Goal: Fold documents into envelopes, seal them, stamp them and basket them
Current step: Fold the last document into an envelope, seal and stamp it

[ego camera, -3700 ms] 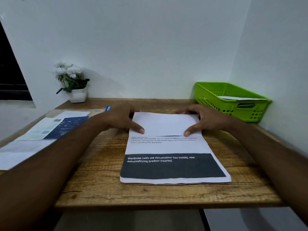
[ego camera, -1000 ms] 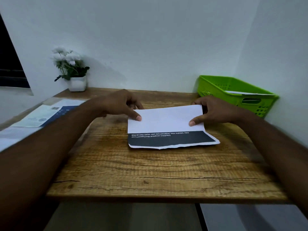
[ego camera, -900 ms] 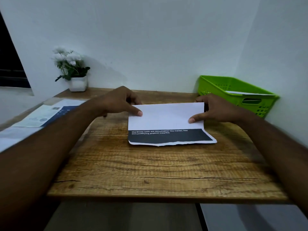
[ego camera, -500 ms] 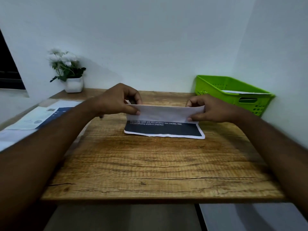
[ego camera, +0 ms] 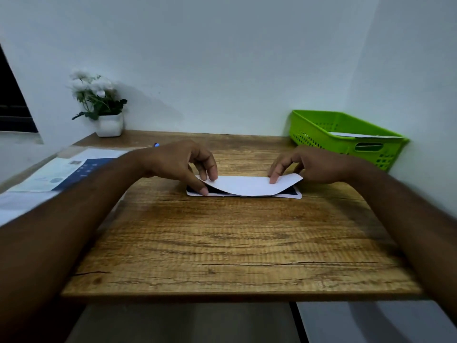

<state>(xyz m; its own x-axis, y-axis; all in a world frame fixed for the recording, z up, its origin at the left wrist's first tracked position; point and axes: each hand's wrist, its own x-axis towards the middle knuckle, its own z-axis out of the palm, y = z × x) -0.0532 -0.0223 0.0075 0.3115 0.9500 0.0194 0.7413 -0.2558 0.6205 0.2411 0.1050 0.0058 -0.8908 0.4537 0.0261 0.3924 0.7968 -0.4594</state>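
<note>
Fingers of left hand (ego camera: 178,164) and right hand (ego camera: 312,164) pinch the raised flap corners of the white, black-banded paper document (ego camera: 247,187), lying toward the far edge of the brown wooden table (ego camera: 222,243), probably aligning edges before creasing.

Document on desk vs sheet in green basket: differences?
The document is held at both ends by the left hand and right hand; the sheet in the basket is untouched. The document's top flap is bowed; the sheet lies flat. The document shows dark print; the sheet looks plain. Both: white paper.
</note>
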